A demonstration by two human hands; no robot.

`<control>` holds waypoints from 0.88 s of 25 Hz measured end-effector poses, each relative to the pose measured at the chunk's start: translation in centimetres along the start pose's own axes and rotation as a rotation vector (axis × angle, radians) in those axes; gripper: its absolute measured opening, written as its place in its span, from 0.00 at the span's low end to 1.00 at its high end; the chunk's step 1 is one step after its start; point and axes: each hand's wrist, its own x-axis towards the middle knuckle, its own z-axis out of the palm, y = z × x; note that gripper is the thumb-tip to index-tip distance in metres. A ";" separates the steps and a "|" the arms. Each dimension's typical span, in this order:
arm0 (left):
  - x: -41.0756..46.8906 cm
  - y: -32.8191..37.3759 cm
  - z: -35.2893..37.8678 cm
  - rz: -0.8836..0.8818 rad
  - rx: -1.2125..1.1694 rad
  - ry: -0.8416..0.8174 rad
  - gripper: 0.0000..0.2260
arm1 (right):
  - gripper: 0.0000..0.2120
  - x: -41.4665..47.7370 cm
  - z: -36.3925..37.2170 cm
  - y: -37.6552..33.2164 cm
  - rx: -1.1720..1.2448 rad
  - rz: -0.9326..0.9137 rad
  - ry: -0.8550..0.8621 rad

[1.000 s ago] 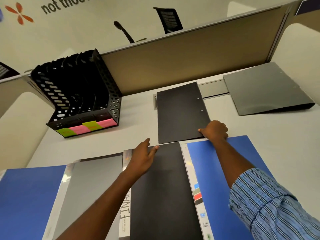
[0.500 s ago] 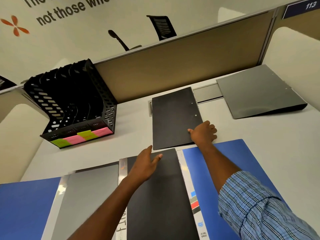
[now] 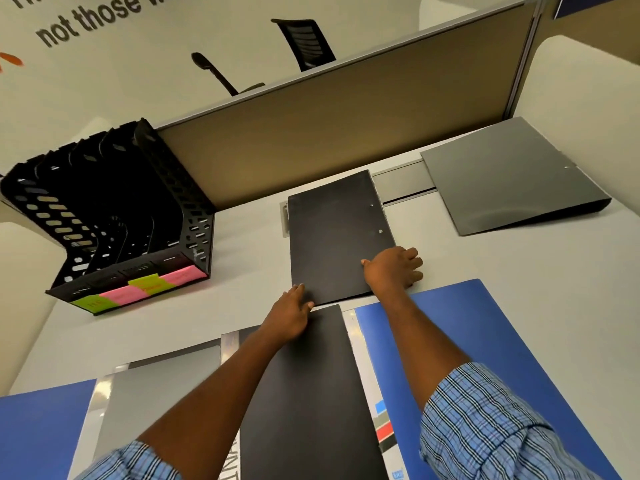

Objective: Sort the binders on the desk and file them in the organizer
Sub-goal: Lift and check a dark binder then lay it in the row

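A black binder [image 3: 336, 233] lies flat in the middle of the desk. My right hand [image 3: 393, 270] grips its near right corner. My left hand [image 3: 289, 315] rests with fingers on its near left edge. Closer to me lie a second black binder [image 3: 311, 403], a blue binder [image 3: 491, 344] on the right, a grey binder [image 3: 152, 386] and another blue binder [image 3: 38, 434] on the left. A grey binder [image 3: 505, 178] lies at the far right. The black mesh organizer [image 3: 114, 216] stands at the far left with empty slots and coloured sticky labels along its front.
A tan partition panel [image 3: 346, 123] runs along the desk's back edge. White rounded dividers close the left and right sides. A metal cable cover [image 3: 401, 185] sits behind the far black binder. Bare desk surface [image 3: 519, 265] shows on the right.
My left hand has moved forward from the near black binder to the far black binder's near edge. My right hand has closed over that binder's near right corner.
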 end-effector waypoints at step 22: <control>0.8 10.1 -6.8 -0.027 -0.467 0.310 0.29 | 0.22 -7.1 -6.0 -1.5 0.802 -0.272 -0.155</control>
